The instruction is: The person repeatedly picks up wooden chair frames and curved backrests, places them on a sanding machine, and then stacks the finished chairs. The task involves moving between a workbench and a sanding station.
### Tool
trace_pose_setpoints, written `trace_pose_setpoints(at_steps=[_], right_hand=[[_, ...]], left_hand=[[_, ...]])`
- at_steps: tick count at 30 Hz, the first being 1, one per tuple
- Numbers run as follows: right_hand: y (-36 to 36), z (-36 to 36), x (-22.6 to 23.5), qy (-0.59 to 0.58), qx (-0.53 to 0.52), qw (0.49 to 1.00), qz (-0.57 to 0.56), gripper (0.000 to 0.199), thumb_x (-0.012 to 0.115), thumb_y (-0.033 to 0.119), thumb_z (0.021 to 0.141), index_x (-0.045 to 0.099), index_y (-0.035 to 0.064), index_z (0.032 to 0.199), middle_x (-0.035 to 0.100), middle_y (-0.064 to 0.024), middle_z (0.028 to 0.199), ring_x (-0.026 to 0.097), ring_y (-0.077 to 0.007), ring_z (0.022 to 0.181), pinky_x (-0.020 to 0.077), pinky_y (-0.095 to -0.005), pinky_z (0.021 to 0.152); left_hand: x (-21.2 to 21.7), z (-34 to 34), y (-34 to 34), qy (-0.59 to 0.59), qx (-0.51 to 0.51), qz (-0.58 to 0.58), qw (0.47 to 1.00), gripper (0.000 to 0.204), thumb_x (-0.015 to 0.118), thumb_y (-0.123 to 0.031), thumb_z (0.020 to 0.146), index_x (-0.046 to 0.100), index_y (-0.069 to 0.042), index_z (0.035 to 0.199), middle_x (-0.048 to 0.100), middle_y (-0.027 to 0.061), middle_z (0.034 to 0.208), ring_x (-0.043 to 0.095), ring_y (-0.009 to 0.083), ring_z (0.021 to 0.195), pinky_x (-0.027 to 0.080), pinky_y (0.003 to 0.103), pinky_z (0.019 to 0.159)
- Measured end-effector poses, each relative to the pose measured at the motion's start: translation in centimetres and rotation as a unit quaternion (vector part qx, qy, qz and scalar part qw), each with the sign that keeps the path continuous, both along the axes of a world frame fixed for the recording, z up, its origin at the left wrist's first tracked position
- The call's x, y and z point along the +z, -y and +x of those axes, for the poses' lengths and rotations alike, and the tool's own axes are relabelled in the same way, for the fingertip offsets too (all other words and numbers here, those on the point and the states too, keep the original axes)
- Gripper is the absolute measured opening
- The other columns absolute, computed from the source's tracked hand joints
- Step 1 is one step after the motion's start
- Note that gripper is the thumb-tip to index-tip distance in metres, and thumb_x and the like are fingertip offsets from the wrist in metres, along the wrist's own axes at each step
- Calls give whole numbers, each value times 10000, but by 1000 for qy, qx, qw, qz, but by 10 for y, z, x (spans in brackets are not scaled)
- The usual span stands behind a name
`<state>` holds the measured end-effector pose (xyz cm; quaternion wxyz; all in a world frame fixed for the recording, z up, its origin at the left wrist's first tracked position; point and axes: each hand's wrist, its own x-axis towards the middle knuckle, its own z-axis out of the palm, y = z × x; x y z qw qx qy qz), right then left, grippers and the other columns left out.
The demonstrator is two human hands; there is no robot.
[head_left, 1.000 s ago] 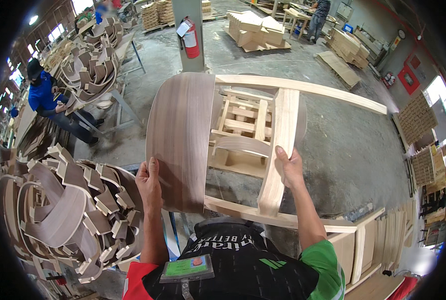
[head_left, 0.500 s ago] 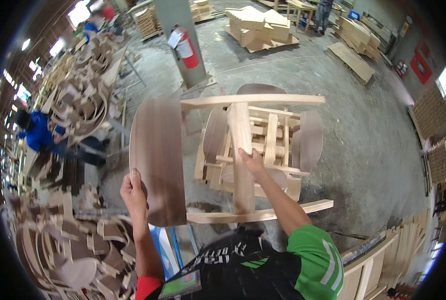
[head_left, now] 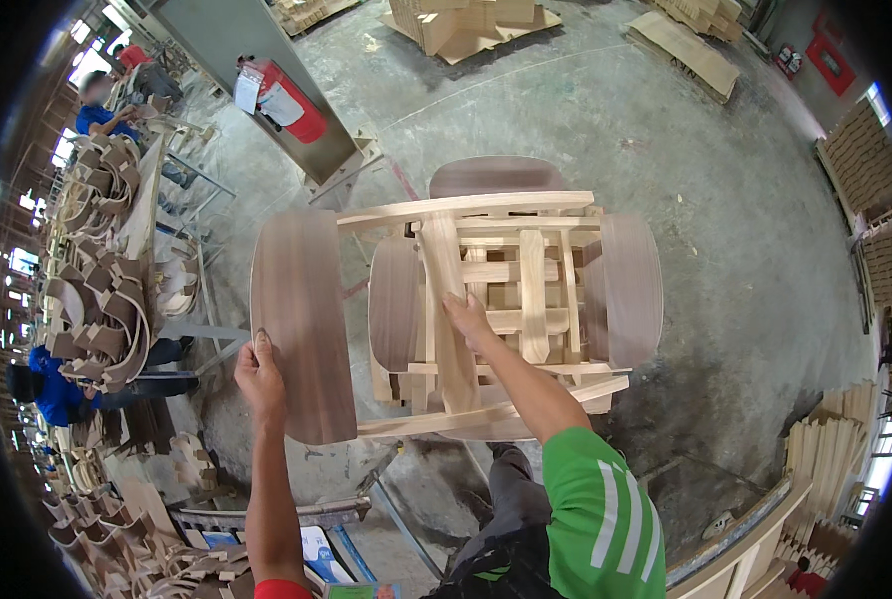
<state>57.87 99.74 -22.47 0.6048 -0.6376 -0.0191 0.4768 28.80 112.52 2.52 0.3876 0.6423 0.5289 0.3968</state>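
I hold a wooden chair frame (head_left: 471,212) with a curved dark veneer back panel (head_left: 299,319) over a stack of similar chair frames (head_left: 536,290). My left hand (head_left: 261,374) grips the lower edge of the veneer panel. My right hand (head_left: 469,317) clasps a pale wooden rail (head_left: 446,299) of the held frame. The stacked frames stand on the concrete floor (head_left: 726,220), with rounded dark panels (head_left: 631,290) showing at the right and at the back.
A heap of curved plywood parts (head_left: 106,290) lies at the left, where two people in blue (head_left: 51,394) sit. A grey pillar (head_left: 256,60) with a red fire extinguisher (head_left: 291,100) stands behind. Pale wooden frames (head_left: 826,459) are stacked at the right; timber pallets (head_left: 466,25) lie far back.
I have carried the chair frame away from the heap of curved parts and turned it over the stack of frames. My right hand slid along the pale rail; both hands kept their hold.
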Motion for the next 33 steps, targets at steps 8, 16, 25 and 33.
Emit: trace_pose_setpoints(at_steps=[8, 16, 25, 33], right_hand=[[-20, 34, -55, -9, 0, 1000, -21, 714, 762, 407, 943, 487, -75, 1393, 623, -169, 1335, 592, -217, 1194, 486, -379, 1027], [-30, 59, -164, 1, -28, 998, -47, 827, 747, 365, 966, 349, -97, 1524, 613, -180, 1354, 583, -198, 1221, 483, -357, 1037], [-29, 51, -196, 26, 28, 996, -83, 779, 738, 420, 941, 435, -100, 1436, 630, -260, 1327, 619, -297, 1237, 493, -414, 1022], [-31, 56, -205, 158, 61, 971, -167, 634, 708, 458, 944, 554, -54, 1286, 659, -294, 1279, 657, -370, 1203, 514, -458, 974]], left_hand=[[-103, 37, -45, -72, 20, -20, 997, 332, 616, -325, 1078, 589, -109, 827, 388, -123, 710, 301, 9, 644, 238, 238, 561], [-176, 63, -78, -155, -23, -49, 986, 341, 603, -338, 1083, 641, -49, 905, 482, -91, 747, 394, 36, 681, 317, 255, 584], [-257, 43, -82, -50, 48, -91, 993, 327, 614, -325, 1077, 648, -38, 924, 506, -72, 768, 401, 37, 703, 361, 238, 617], [-276, 30, -72, -110, 24, -82, 990, 324, 616, -338, 1076, 649, -39, 952, 517, -71, 784, 412, 45, 717, 360, 239, 629]])
